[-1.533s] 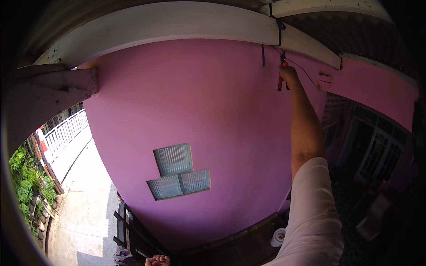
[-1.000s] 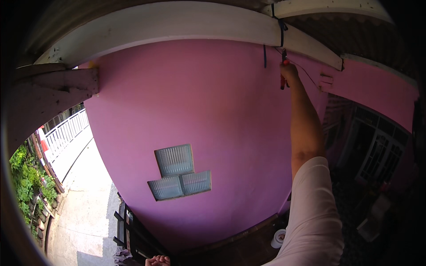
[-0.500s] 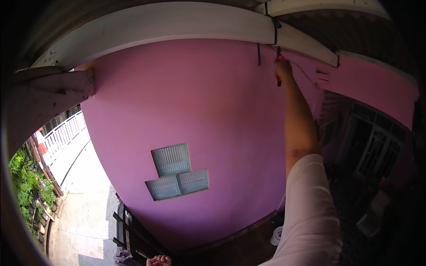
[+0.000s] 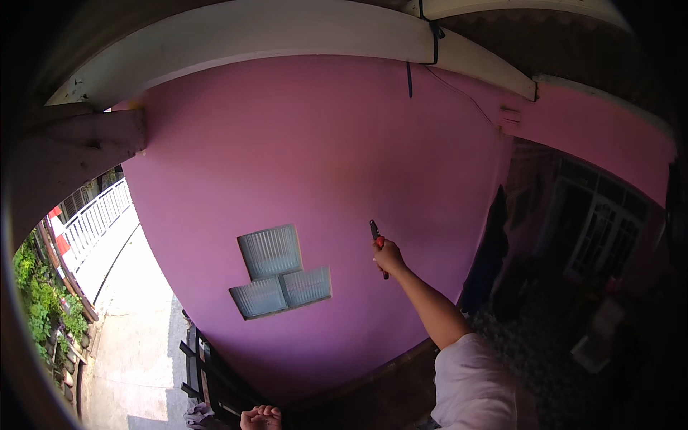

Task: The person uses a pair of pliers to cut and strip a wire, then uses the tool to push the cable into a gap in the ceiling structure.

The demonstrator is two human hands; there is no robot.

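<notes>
My right hand [image 4: 389, 256] is closed round the grip of pliers [image 4: 375, 229] with red and black handles. Their dark jaws point up in front of the pink wall [image 4: 344, 158], left of the hand. At the bottom edge my left hand [image 4: 262, 417] shows only in part. Its fingers are curled in, and whatever they may hold is hidden. High above, a dark tie [image 4: 435, 44] wraps the pale beam [image 4: 301, 32]. A dark strip [image 4: 410, 80] hangs below the beam, and a thin wire [image 4: 462, 92] runs down to the right from near it.
Glass blocks [image 4: 269, 251] are set into the wall ahead. A black metal frame [image 4: 192, 365] stands at the lower left, beside a sunlit path [image 4: 140, 322] with a white railing [image 4: 97, 211]. At the right are a dark hanging cloth [image 4: 487, 251] and a white-framed door [image 4: 605, 236].
My right hand has come down and left from beside the tied beam, still gripping the pliers. My left hand stays curled at the bottom edge. The view has shifted slightly.
</notes>
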